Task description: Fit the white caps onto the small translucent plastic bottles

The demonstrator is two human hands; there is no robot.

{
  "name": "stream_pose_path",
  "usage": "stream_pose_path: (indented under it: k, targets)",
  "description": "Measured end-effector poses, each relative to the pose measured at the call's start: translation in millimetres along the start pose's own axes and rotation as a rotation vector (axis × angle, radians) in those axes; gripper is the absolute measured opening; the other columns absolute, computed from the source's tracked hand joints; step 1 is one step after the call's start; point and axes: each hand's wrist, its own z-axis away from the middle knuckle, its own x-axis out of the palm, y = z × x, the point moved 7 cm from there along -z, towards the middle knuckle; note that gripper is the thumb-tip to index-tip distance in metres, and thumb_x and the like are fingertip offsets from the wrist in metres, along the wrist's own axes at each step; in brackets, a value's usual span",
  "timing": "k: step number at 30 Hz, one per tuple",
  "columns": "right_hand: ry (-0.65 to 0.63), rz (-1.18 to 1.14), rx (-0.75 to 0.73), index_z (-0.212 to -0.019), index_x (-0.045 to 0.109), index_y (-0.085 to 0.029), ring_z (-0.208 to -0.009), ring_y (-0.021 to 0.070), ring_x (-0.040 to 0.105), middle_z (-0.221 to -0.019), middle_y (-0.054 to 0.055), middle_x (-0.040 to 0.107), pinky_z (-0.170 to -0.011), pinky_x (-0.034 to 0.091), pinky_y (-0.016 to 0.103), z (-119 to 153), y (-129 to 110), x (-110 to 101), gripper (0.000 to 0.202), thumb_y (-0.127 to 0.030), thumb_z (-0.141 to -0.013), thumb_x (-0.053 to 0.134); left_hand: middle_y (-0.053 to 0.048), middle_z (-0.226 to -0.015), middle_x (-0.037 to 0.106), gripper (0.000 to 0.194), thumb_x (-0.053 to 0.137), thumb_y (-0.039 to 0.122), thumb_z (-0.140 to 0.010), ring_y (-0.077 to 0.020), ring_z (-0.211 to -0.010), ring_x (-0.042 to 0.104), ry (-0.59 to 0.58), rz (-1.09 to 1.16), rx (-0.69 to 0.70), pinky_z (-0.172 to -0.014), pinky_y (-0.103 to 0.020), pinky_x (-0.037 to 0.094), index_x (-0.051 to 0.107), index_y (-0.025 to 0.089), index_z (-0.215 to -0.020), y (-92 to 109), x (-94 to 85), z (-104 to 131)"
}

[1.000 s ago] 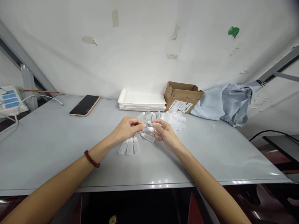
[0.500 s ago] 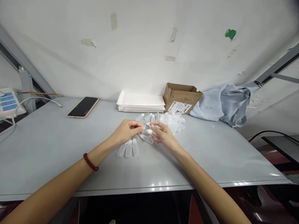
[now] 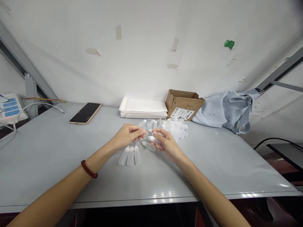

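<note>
Over the middle of the table both hands work on one small translucent tag (image 3: pixel 157 142) with a white cap and a thin white loop (image 3: pixel 149 131). My left hand (image 3: pixel 129 135) is closed, thumb and finger pinching the left side of the loop. My right hand (image 3: pixel 167 142) is closed around the tag, its thumb and forefinger at the loop's right side. Below the left hand, several similar tags (image 3: pixel 130 156) lie fanned out. Another tag (image 3: pixel 148 146) rests just beneath the hands. Behind them is a pile of more tags (image 3: pixel 177 127), partly hidden by the right hand.
A stack of white padded envelopes (image 3: pixel 143 108) and an open cardboard box (image 3: pixel 183 105) stand against the wall. To the right lies a light blue cloth bag (image 3: pixel 220 110). On the left are a phone (image 3: pixel 85 113), a white cable (image 3: pixel 44 104) and a power strip (image 3: pixel 11 108).
The view has tilted up slightly, so everything sits a little lower. My hands stay at the same tag, and its loop shows more openly between the fingers.
</note>
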Motion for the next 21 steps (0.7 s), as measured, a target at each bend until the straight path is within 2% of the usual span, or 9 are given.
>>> stream_pose_path:
  k: [11, 21]
  targets:
    - [0.016, -0.011, 0.026, -0.087, 0.045, -0.019, -0.038, 0.0026, 0.023, -0.056, -0.002, 0.059, -0.044, 0.017, 0.021, -0.5, 1.9, -1.9, 0.037, -0.048, -0.073, 0.063, -0.002, -0.070, 0.062, 0.026, 0.062, 0.040, -0.076, -0.0107, -0.058, 0.049, -0.071, -0.017, -0.031, -0.050, -0.022, 0.036, 0.067, 0.015, -0.073, -2.5, 5.2, 3.0]
    - [0.053, 0.001, 0.040, -0.085, 0.047, -0.019, -0.035, 0.0023, 0.022, -0.052, -0.002, 0.058, -0.041, 0.015, 0.021, -3.2, 8.5, -3.1, 0.034, -0.047, -0.073, 0.062, 0.000, -0.061, 0.058, 0.022, 0.062, 0.035, -0.074, -0.0107, -0.055, 0.046, -0.049, 0.023, 0.000, -0.050, -0.023, 0.034, 0.064, 0.015, -0.065, -3.1, 10.7, 4.7]
